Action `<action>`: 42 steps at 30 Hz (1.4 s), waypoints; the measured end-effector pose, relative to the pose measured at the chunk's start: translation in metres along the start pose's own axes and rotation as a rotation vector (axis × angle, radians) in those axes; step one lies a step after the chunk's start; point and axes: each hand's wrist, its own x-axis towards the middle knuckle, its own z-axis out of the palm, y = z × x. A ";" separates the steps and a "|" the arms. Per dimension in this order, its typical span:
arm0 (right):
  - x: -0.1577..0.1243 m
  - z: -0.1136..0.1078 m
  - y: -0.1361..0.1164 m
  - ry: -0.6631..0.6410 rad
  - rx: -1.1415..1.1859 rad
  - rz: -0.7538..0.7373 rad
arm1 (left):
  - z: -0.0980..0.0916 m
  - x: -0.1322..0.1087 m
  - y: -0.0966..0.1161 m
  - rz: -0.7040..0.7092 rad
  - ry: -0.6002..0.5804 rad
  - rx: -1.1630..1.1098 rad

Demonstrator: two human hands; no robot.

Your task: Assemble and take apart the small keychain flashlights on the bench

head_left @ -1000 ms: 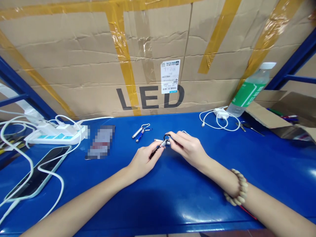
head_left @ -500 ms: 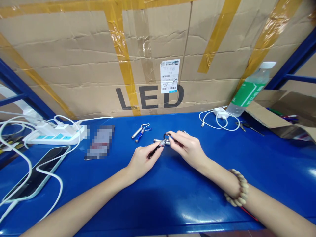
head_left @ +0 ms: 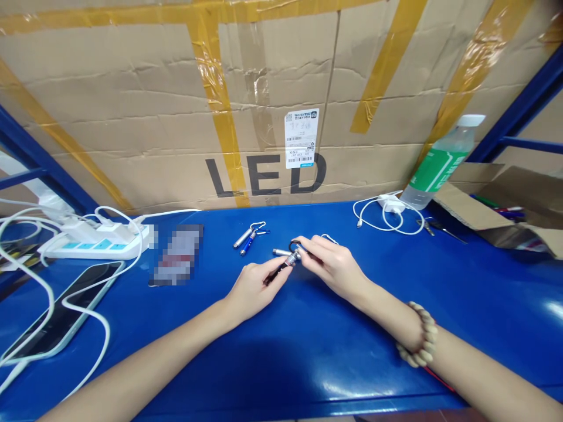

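Note:
Pinched between the fingers of my left hand (head_left: 248,293) is a small black keychain flashlight (head_left: 278,272) with a silver end, slanting up to the right. My right hand (head_left: 336,266) is closed at that silver end, on the black carabiner clip (head_left: 292,242) that loops above it. The fingertips hide where clip and light meet. Just behind my hands lies a silver keychain flashlight (head_left: 278,252), partly covered by them. Farther back to the left, another silver light (head_left: 241,238) and a blue light (head_left: 248,244) rest side by side with their clips.
On the left stand a white power strip (head_left: 101,249) with cables, a phone (head_left: 65,310) and a blurred flat item (head_left: 178,255). A white cable with charger (head_left: 391,203), a bottle (head_left: 442,164), pliers (head_left: 444,228) and an open carton (head_left: 472,208) are at right. A large cardboard box (head_left: 153,135) forms the back.
My right fingers have shifted slightly at the silver end, and the black clip loop shows a little rounder. My left hand keeps its hold on the flashlight. The view has moved slightly.

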 end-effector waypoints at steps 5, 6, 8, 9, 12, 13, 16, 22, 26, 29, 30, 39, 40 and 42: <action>0.002 -0.001 0.000 0.001 -0.089 -0.038 | -0.001 0.001 0.001 -0.014 -0.008 -0.003; 0.002 -0.001 0.000 0.005 -0.102 -0.035 | -0.001 0.001 0.001 -0.012 -0.016 0.004; 0.003 -0.003 0.003 0.031 -0.115 0.007 | 0.000 -0.001 0.002 0.013 -0.047 0.031; 0.003 -0.005 0.005 0.048 -0.118 0.043 | 0.000 -0.002 0.002 0.035 -0.066 0.050; 0.003 -0.010 0.015 0.061 -0.144 0.161 | 0.000 -0.003 0.003 0.085 -0.122 0.100; 0.004 -0.011 0.018 0.045 -0.169 0.191 | -0.001 -0.003 0.004 0.078 -0.134 0.110; 0.004 -0.012 0.025 -0.067 -0.310 0.295 | -0.002 -0.002 0.006 0.016 -0.152 0.118; 0.005 -0.010 0.024 -0.356 -0.592 0.491 | -0.003 -0.001 0.008 -0.008 -0.148 0.099; 0.003 -0.013 0.024 -0.381 -0.647 0.586 | -0.003 -0.002 0.008 -0.040 -0.105 0.088; 0.001 -0.015 0.025 -0.325 -0.630 0.575 | -0.003 -0.002 0.008 -0.060 -0.091 0.093; 0.001 -0.014 0.024 -0.276 -0.591 0.549 | -0.003 -0.002 0.008 -0.064 -0.088 0.097; 0.009 0.001 -0.002 -0.065 0.566 0.552 | -0.003 -0.001 0.006 -0.071 -0.071 0.145; 0.009 0.003 -0.003 -0.070 0.631 0.565 | -0.003 -0.001 0.006 -0.069 -0.084 0.141; 0.008 0.004 -0.002 -0.073 0.713 0.584 | -0.003 -0.001 0.006 -0.073 -0.108 0.138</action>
